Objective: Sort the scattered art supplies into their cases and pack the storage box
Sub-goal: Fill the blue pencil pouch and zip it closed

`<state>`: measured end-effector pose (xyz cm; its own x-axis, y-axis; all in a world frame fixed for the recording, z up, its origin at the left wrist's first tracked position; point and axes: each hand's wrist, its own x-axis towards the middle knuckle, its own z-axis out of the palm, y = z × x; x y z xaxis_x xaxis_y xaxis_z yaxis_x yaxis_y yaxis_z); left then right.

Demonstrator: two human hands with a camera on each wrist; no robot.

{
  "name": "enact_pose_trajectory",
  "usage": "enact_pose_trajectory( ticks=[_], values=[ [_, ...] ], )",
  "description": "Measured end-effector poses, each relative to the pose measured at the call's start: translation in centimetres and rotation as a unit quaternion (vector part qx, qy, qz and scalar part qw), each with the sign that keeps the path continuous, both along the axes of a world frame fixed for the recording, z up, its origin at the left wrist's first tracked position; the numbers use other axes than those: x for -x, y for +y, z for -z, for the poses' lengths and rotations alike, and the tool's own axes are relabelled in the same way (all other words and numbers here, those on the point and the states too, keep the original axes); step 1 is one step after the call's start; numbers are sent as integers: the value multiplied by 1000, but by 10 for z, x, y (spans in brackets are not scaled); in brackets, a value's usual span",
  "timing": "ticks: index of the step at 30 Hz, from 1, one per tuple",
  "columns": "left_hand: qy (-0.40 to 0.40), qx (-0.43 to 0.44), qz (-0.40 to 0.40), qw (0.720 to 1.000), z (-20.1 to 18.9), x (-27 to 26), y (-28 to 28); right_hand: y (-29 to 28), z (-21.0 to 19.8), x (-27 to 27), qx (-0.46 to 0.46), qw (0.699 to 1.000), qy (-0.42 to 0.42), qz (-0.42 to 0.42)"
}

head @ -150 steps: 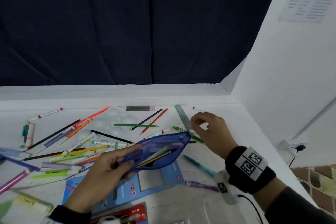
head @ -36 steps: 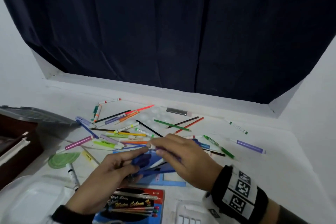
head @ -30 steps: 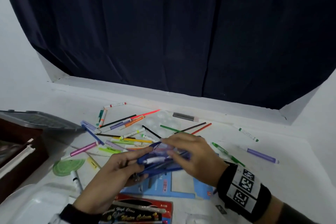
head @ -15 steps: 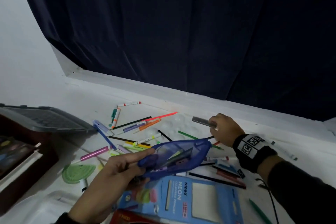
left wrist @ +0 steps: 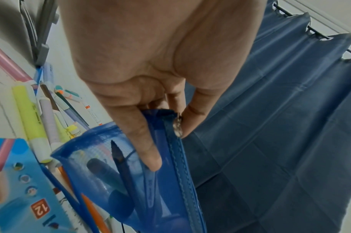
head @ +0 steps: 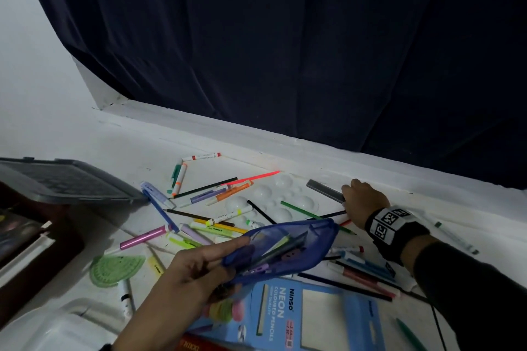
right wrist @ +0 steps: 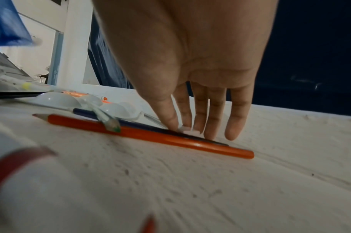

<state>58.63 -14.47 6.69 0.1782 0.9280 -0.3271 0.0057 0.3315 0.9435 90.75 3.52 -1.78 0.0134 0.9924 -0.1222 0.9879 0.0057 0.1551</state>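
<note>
My left hand [head: 228, 262] grips a blue mesh zip pouch [head: 285, 248] above the table, thumb on top. Several pens and pencils lie inside the pouch [left wrist: 150, 189], and its zip pull sits by my left hand [left wrist: 166, 126]. My right hand [head: 360, 201] reaches to the far right, at the near end of a grey flat bar [head: 325, 190]. In the right wrist view the fingers [right wrist: 236, 126] point down nearly straight, their tips touching the table beside a dark pencil [right wrist: 142, 125] and an orange pencil [right wrist: 150, 135]. I cannot see anything held in that hand.
Many markers and pencils [head: 199, 225] lie scattered around a white paint palette [head: 273, 199]. A box with a grey lid [head: 65, 179] stands at the left. A blue Neon pencil case [head: 308, 313], a green protractor [head: 114, 268] and a white tray [head: 51, 328] lie near me.
My right hand has left the pouch and reached out to the grey bar at the far right. My left hand still holds the pouch, now with its mouth towards the right.
</note>
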Motion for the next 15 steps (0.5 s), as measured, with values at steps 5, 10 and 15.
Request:
enact_pose_trajectory(
  ticks=[5, 10, 15],
  values=[
    [0, -4, -6, 1000, 1, 0, -4, -11, -12, 10, -29, 994, -29, -98],
    [-7, -21, 4, 1000, 2, -4, -17, -41, -39, 32, -150, 970, 124, -147],
    [-16, -25, 6, 1000, 6, -4, -33, -100, -68, 56, -175, 866, 449, -130]
  ],
)
